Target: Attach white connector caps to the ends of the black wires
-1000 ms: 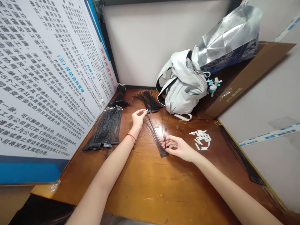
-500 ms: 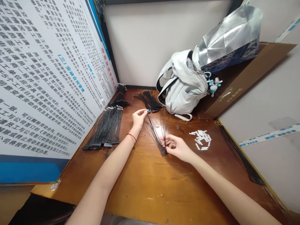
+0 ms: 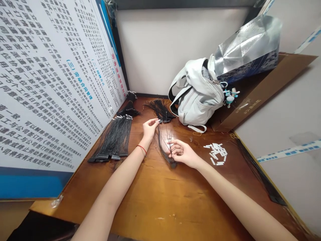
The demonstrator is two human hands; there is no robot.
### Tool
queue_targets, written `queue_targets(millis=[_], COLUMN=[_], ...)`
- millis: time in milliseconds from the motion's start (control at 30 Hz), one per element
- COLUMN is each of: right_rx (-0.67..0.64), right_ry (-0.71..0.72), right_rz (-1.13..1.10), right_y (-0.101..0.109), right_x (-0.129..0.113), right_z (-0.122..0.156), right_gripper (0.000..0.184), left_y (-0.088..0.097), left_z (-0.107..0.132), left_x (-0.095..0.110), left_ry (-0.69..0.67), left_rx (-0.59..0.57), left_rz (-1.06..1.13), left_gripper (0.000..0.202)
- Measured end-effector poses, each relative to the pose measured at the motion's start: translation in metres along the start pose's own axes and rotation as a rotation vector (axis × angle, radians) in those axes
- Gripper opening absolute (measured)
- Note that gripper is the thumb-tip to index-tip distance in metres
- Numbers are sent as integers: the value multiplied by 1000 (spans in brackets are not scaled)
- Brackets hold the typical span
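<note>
My left hand [image 3: 149, 129] pinches a small white connector [image 3: 157, 121] at the far end of a black wire harness [image 3: 160, 143]. Thin wires run from there down toward a dark end piece [image 3: 173, 165] on the table. Closed around several loose wires of that harness is my right hand [image 3: 185, 154], just above the dark end; the wire tips stick up past its fingers. To its right lies a pile of small white connectors [image 3: 215, 154]. Left of my left hand, a row of black wire harnesses [image 3: 115, 136] with white tips lies flat.
Two more black wire bundles, one at the back left [image 3: 129, 104] and one at the back middle [image 3: 160, 107], lie near the rear panel. A white backpack [image 3: 198, 97] leans by a brown cardboard box [image 3: 265, 90] holding a silvery bag [image 3: 248, 43]. A printed board [image 3: 50, 83] walls the left side.
My right hand has moved slightly left and up with the loose wires, and the harness wires now bow more. My left hand keeps its pinch on the white connector. The view has shifted a little.
</note>
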State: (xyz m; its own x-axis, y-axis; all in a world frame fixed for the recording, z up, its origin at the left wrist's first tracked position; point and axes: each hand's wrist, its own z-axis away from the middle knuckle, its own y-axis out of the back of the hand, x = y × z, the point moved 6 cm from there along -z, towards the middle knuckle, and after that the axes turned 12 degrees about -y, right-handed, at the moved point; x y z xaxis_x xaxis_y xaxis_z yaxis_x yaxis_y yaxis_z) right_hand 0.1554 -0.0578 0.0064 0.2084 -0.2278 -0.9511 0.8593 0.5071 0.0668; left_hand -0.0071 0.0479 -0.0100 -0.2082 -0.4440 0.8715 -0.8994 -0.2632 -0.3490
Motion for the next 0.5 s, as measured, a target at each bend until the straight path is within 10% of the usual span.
queue_targets(millis=[500], right_rx=[205], right_ry=[-18], right_rz=[8], right_y=[-13], right_x=[1], right_z=[-2], right_gripper=[14], left_y=[-1], left_z=[1], left_x=[4], left_ry=[15], left_rx=[52], left_rz=[43], left_gripper=[22])
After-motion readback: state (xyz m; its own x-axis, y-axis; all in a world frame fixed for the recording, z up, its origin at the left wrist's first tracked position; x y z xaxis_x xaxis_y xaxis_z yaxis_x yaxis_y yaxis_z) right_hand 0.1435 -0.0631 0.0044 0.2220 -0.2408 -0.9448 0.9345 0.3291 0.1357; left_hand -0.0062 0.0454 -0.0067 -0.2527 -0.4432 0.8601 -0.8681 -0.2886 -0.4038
